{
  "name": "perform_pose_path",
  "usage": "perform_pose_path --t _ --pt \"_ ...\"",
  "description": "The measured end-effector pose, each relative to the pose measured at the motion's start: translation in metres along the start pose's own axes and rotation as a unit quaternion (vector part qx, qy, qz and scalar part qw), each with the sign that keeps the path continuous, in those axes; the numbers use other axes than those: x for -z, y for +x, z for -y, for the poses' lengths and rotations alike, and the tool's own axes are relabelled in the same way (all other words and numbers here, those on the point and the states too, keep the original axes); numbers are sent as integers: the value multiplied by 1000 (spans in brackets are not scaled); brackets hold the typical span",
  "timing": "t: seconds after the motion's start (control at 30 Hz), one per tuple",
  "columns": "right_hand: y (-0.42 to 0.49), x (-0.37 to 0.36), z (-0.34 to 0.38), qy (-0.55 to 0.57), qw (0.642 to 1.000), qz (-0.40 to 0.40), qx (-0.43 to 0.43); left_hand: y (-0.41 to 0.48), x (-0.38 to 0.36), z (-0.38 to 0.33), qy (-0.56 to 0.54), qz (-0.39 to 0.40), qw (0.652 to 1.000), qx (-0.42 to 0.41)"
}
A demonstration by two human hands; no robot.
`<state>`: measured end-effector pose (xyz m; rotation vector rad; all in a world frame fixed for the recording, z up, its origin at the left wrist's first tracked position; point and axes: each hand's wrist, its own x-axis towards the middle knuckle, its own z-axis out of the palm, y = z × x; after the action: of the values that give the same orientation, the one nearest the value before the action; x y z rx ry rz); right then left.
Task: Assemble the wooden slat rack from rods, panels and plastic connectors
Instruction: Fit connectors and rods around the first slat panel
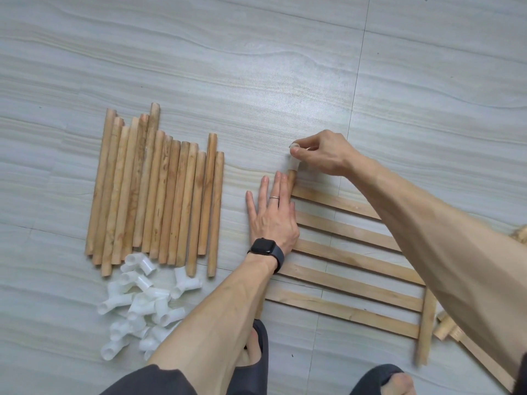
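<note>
A wooden slat panel (350, 260) lies flat on the floor at centre right, its slats running between two side rods. My left hand (272, 216) lies flat with straight fingers on the panel's left side rod (291, 179), pressing it down. My right hand (319, 155) pinches a white plastic connector (293, 164) that sits on the far end of that rod. Several loose wooden rods (154, 192) lie side by side to the left. A heap of white plastic connectors (142, 306) rests just below them.
Grey wood-grain floor tiles (256, 67) stretch beyond the parts. Another wooden panel piece (467, 346) pokes in at the lower right edge. My feet in dark slippers (258, 349) stand at the bottom, near the panel's near edge.
</note>
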<state>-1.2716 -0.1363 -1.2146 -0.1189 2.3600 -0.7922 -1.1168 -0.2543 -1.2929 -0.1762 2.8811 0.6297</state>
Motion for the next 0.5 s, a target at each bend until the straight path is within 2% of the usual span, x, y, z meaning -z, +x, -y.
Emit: perform_pose_path --t 0.13,0.27,0.4,0.5 --pt "0 -2 2 -36 999 6 2 2 -1 1 0 3 1000 3" --pt "-10 -13 -10 29 999 -37 7 1 -1 2 -11 -3 1000 -2" --pt "-23 -34 -28 -22 996 -56 70 -1 -3 4 -4 -16 1000 -5" --pt "-28 -46 -43 48 989 -134 49 -3 -4 4 -4 -24 1000 -9"
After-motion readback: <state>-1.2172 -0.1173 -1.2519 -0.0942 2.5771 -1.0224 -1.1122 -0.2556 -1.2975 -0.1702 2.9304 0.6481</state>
